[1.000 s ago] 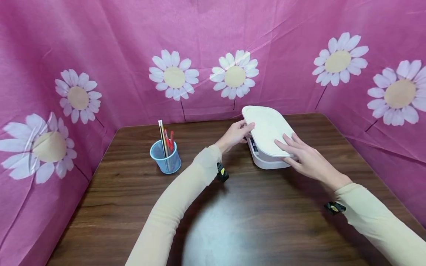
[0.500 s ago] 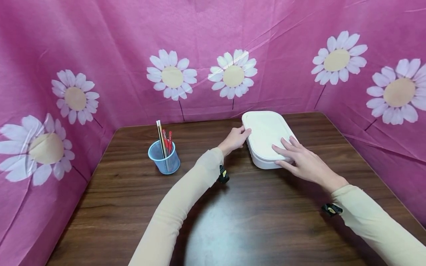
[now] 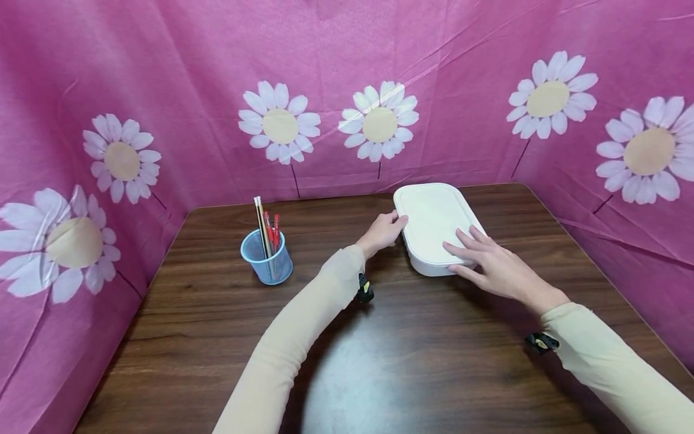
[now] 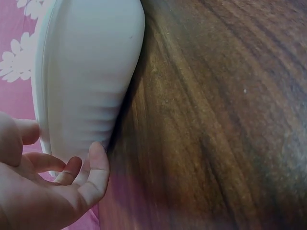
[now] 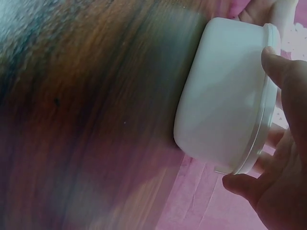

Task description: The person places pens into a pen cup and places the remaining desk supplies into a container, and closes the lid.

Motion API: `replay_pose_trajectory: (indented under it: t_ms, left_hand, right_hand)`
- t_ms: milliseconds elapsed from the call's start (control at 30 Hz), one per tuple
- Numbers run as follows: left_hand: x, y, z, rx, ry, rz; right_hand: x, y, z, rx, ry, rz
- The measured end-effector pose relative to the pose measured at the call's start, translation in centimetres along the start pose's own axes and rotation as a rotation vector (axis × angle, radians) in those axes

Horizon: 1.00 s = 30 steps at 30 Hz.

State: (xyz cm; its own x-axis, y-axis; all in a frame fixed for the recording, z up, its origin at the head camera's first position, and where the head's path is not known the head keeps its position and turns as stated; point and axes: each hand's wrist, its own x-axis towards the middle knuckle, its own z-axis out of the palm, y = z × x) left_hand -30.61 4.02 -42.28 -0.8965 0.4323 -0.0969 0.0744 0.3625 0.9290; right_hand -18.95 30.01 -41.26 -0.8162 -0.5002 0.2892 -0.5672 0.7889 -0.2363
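A white lidded box (image 3: 431,269) stands at the back right of the table, its white lid (image 3: 428,211) lying flat on top. At its left side is my left hand (image 3: 381,234), thumb at the lid's edge. In the left wrist view, the loosely bent fingers of this left hand (image 4: 62,184) are beside the box's side wall (image 4: 93,62). Over the lid's front right corner, my right hand (image 3: 497,265) rests with fingers spread. The right wrist view shows its thumb and another fingertip of the right hand (image 5: 283,153) against the lid's rim (image 5: 261,115). The box's contents are hidden.
A light blue mesh pen cup (image 3: 267,265) holding pencils (image 3: 264,226) and red pens (image 3: 275,231) stands left of the box. Pink cloth (image 3: 325,54) with white daisies surrounds the brown wooden table (image 3: 423,361) at the back and sides.
The lid was tilted up with a gap showing dark contents; it has come down flat onto the box. Both hands lowered with it and have barely moved in the last half second.
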Motion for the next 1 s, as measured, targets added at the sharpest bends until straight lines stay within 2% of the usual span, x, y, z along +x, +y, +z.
replay_pose_trajectory:
  t_ms: [467,767,867,1000]
  left_hand:
    - [-0.2,0.0,0.0,-0.039,-0.008,-0.039]
    - [-0.3,0.2,0.6,-0.038,-0.006,-0.056]
    - [-0.1,0.6,0.6,-0.028,0.0,-0.056]
    - [0.1,1.1,0.0,0.108,0.081,-0.005]
  right_hand:
    - [0.2,0.0,-0.2,-0.016,-0.003,-0.006]
    - [-0.2,0.4,0.1,-0.048,0.073,-0.07]
    - [0.0,0.4,-0.4,-0.038,0.041,-0.043]
    - [1.0,0.0,-1.9,-0.003,-0.043,0.05]
